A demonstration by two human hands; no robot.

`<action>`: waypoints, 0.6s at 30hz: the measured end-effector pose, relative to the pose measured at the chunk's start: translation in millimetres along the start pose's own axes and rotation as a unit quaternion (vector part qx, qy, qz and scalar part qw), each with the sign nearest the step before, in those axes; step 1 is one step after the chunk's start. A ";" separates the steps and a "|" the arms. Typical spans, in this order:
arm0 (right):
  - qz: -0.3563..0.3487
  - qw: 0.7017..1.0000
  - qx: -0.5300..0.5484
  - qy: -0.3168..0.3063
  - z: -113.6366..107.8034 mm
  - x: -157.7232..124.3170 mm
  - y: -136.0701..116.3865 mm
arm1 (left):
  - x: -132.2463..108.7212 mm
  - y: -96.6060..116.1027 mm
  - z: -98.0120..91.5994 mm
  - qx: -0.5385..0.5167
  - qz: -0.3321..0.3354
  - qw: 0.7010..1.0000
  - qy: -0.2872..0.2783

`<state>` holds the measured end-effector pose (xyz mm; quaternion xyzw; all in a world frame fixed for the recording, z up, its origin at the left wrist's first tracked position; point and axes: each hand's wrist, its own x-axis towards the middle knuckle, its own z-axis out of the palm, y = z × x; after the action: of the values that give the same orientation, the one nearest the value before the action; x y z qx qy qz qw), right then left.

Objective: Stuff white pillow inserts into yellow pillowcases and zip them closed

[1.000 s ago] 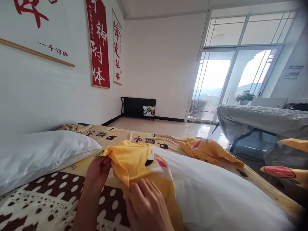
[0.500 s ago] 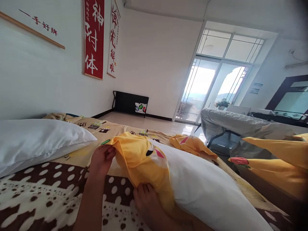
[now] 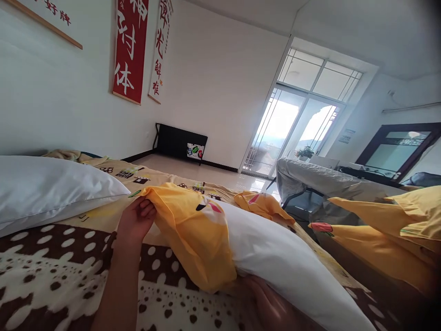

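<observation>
A yellow pillowcase (image 3: 193, 230) with a printed cartoon face covers the far end of a white pillow (image 3: 272, 243) lying on the bed. My left hand (image 3: 138, 216) is closed on the pillowcase's upper left corner, beside a small green patch, and lifts it. The rest of that pillow is bare white and stretches to the lower right. Low against the pillow's near side, by the pillowcase's edge, is my right hand (image 3: 267, 299). It is blurred and its fingertips are partly hidden, so its grip is unclear.
Another white pillow (image 3: 58, 193) lies at the left on the patterned brown and cream blanket (image 3: 165, 289). Beyond the pillow rests a second yellow cloth (image 3: 262, 207). More yellow cloth (image 3: 375, 239) is at the right edge. A plastic-covered table (image 3: 303, 172) stands behind.
My right hand has left the pillowcase's near edge and moved right along the pillow's lower side. My left hand still holds the corner. The view has shifted slightly.
</observation>
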<state>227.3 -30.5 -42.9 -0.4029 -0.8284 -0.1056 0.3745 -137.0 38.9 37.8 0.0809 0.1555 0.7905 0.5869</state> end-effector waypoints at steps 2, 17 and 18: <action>-0.042 0.999 -0.006 -0.013 -1.6 15.1 -11.5 | 1.2 -0.1 -2.3 0.003 0.001 1.000 0.001; 0.183 0.809 0.511 -0.225 87.7 63.0 -25.8 | 20.6 4.4 -29.9 -0.012 -0.015 1.000 0.025; 0.211 0.777 0.552 -0.215 87.1 58.9 -20.8 | 20.7 7.1 -31.8 -0.020 -0.014 0.999 0.023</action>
<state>141.8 32.1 -59.4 -0.3044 -0.6976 0.5412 0.3575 -159.5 51.9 9.2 0.0483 0.1544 0.7870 0.5954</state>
